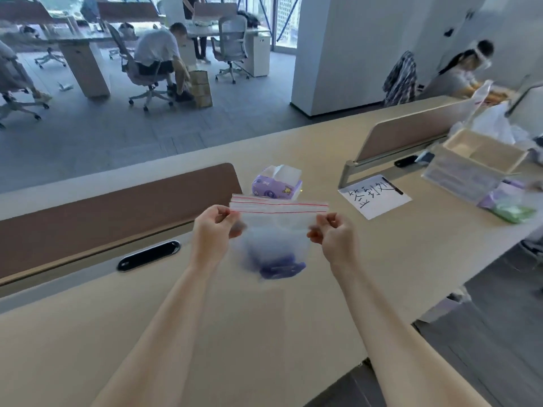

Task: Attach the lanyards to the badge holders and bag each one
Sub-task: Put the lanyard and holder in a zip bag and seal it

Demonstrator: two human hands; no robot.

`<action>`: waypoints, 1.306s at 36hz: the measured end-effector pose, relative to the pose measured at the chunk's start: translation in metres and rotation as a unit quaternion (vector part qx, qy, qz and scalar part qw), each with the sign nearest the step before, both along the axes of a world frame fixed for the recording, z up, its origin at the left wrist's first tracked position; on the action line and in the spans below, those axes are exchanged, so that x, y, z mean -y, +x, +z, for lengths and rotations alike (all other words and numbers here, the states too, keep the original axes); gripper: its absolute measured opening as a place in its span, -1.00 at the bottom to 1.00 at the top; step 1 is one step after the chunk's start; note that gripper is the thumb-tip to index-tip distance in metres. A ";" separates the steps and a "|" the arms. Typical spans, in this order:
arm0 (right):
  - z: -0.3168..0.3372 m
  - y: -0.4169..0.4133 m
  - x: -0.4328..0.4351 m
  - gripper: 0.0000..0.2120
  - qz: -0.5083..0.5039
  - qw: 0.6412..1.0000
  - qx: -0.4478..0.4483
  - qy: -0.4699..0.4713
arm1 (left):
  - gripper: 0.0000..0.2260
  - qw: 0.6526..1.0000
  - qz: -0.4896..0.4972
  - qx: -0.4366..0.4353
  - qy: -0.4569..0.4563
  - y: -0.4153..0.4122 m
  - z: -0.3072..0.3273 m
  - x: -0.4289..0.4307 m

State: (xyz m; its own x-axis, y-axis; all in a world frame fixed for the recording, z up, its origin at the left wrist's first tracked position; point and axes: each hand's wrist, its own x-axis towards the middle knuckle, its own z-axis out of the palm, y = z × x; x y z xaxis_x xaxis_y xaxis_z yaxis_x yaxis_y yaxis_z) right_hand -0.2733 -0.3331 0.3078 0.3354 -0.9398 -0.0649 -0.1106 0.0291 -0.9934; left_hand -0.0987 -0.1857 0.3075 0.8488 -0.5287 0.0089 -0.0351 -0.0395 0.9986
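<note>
**A:** Entry one, the bag. Position?

**B:** Clear zip bag (276,230) held up over the desk (264,333), mid-scene. It hangs upright with the red-lined zip strip uppermost.

**A:** Contents?

**B:** Purple lanyard (279,267) bunched at the bottom of the bag. That area is blurred, so no badge holder can be made out.

**A:** Grips?

**B:** Left hand (213,230): grip closed on the bag's top left corner, thumb and fingers pinching at the zip strip. Right hand (335,235): grip closed on the bag's right edge just under the strip, fingers curled. Both bare forearms reach in from the near side.

**A:** Is the seal pressed shut?

**B:** Cannot tell.

**A:** Surroundings, working outward?

**B:** Just beyond the bag, a purple tissue pack (276,183) sits on the desk with one tissue standing up.
Right of it lies a white sheet (374,196) with handwritten characters and a dark pen (392,186) along its far edge.
Farther right is a clear plastic box (470,168), with a green-filled pouch (511,211) on its near side.
On the left stands a brown divider panel (88,218), with a black cable slot (149,255) in the desk just near of it.
</note>
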 end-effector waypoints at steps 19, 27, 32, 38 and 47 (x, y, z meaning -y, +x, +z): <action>0.052 -0.192 0.030 -0.85 -0.218 0.975 -0.005 -0.047 | -0.86 0.971 -0.222 -0.061 -0.071 -0.149 0.043 0.125; 0.054 -0.284 0.083 -0.85 -0.262 0.964 -0.010 -0.052 | -0.80 0.961 -0.262 -0.061 -0.060 -0.236 0.045 0.200; 0.045 -0.341 0.141 -0.85 -0.253 0.966 -0.001 -0.054 | -0.81 0.964 -0.252 -0.058 -0.056 -0.296 0.037 0.252; 0.037 -0.398 0.211 -0.84 -0.200 0.979 -0.003 -0.035 | -0.85 0.977 -0.205 -0.054 -0.022 -0.350 0.021 0.309; 0.042 -0.428 0.307 -0.83 -0.127 0.991 -0.019 -0.032 | -0.85 0.988 -0.137 -0.071 -0.010 -0.388 0.024 0.377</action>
State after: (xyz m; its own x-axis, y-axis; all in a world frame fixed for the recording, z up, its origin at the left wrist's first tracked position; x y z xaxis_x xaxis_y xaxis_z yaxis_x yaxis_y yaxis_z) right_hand -0.7017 -0.6396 0.3501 0.0859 -0.9962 -0.0109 -0.1450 -0.0017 -0.9894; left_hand -0.4870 -0.5623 0.3313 0.6670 -0.7401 -0.0861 0.0981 -0.0273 0.9948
